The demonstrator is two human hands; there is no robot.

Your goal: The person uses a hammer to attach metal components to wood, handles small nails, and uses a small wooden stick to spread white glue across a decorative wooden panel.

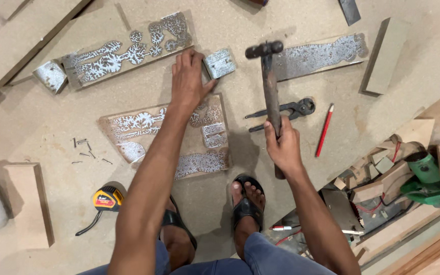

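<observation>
Currently, the right hand [282, 145] grips the dark wooden-handled hammer [269, 86], head raised. The left hand [188, 81] lies flat, fingers spread, beside the small silvery glue-coated board piece [219, 63].

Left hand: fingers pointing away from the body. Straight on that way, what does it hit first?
The left hand already reaches the long patterned board; its fingertips sit at that board's near edge, so that comes first. The small patterned block lies just right of that line.

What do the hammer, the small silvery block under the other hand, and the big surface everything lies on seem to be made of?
Hammer, held in the right hand: dark metal head, and the dull brown handle looks like worn wood or rusty steel. Small block by the left hand: probably wood faced with shiny, crackled silver foil. Work surface: pale, speckled and matte, probably particle board.
</observation>
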